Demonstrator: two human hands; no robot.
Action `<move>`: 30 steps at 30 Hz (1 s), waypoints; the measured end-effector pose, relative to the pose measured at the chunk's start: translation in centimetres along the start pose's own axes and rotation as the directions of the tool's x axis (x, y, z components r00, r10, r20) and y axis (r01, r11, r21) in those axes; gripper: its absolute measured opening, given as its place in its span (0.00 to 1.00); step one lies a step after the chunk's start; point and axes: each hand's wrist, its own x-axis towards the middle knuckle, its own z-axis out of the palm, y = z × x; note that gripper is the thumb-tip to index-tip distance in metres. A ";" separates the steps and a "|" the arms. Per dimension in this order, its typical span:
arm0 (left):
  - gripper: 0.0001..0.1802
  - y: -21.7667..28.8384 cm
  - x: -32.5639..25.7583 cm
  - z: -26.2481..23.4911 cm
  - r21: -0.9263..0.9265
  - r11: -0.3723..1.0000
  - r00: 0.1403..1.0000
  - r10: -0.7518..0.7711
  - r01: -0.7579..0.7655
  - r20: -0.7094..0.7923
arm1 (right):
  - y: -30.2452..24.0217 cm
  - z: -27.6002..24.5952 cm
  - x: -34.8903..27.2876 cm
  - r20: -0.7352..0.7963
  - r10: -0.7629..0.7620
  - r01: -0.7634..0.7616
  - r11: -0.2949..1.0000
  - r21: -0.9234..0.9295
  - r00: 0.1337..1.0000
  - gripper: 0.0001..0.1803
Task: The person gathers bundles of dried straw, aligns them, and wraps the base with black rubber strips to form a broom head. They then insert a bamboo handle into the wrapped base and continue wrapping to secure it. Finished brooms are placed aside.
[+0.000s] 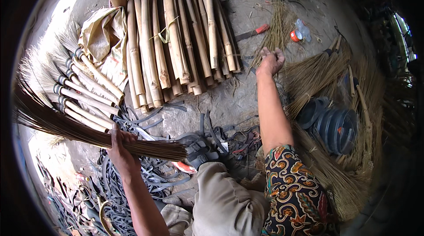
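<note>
On the ground, near left: a bundle of brown sticks (88, 132) lies across the lap, the left hand (120, 145) closed round it near the cut ends. Far right: the right hand (270, 60), fingers loosely curled, pinches a few loose straws (276, 33). Risk, judged: held by one hand only, the unbound bundle could splay or slide out.
</note>
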 end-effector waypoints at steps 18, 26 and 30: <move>0.21 -1.2 -2.1 4.3 -0.036 0.994 0.984 -0.098 0.104 0.150 | -11.7 -8.5 -22.3 0.923 0.177 0.386 0.869 -0.310 0.341 0.15; 0.43 -2.3 -3.4 5.5 -0.279 0.947 0.977 -0.112 0.161 0.184 | -10.3 -7.4 -30.8 0.948 0.300 0.462 0.829 -0.315 0.108 0.10; 0.34 -3.0 -3.7 6.5 -0.113 0.988 0.989 -0.094 0.106 0.110 | -10.8 -8.4 -30.7 0.993 0.104 0.733 0.679 -0.035 -0.048 0.29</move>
